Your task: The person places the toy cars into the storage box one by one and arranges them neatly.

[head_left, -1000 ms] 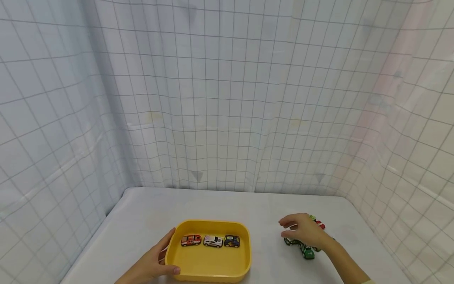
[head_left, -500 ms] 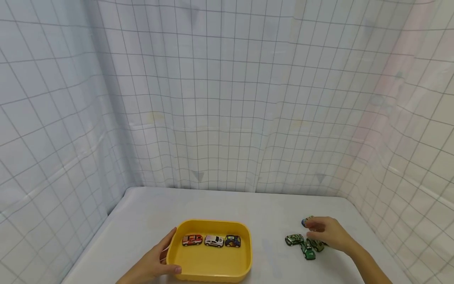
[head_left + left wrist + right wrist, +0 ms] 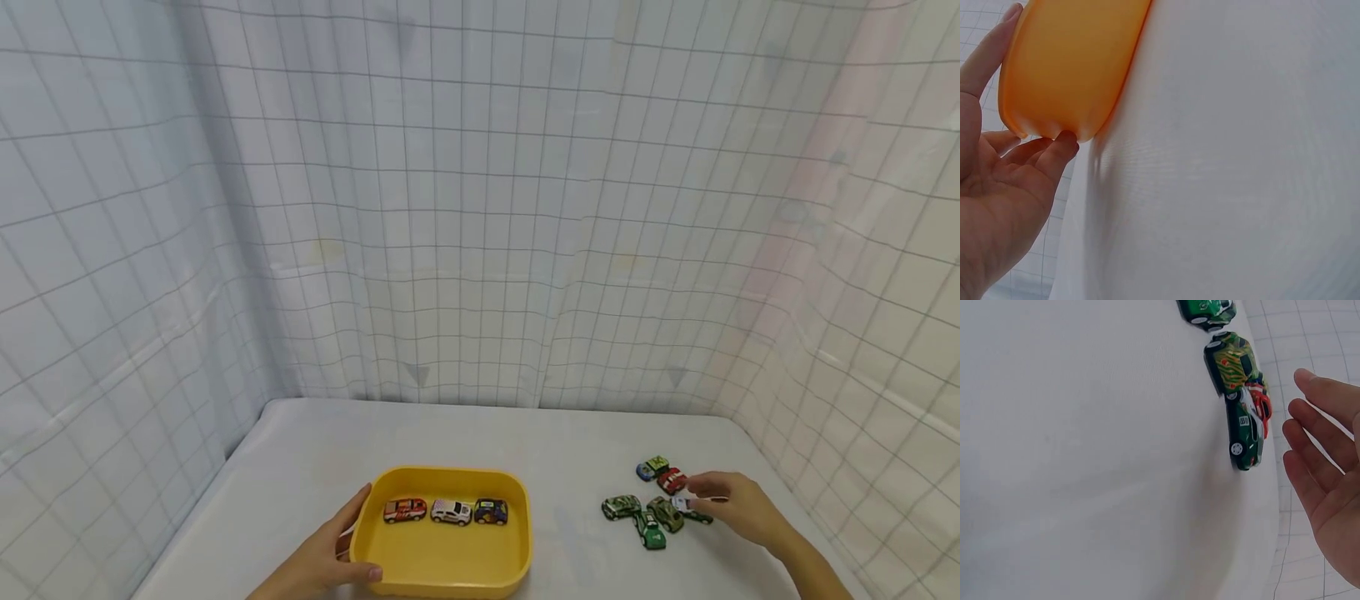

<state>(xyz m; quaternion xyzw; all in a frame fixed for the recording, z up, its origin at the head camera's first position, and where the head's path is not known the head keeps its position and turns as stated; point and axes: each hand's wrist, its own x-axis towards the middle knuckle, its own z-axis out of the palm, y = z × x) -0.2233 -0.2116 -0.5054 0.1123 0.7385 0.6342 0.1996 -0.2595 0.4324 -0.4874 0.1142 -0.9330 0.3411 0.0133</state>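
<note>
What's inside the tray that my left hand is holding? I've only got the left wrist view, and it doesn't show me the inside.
Observer: In the yellow tray stands a row of three: an orange-red toy car, a white toy car and a dark blue toy car.
Operator: And where's my right hand?
Observer: The right hand is off to the right of the tray, near a white-and-green toy car, its fingers holding nothing.
Operator: Which car outside the tray is closest to it?
Observer: The green camouflage toy car.
</note>
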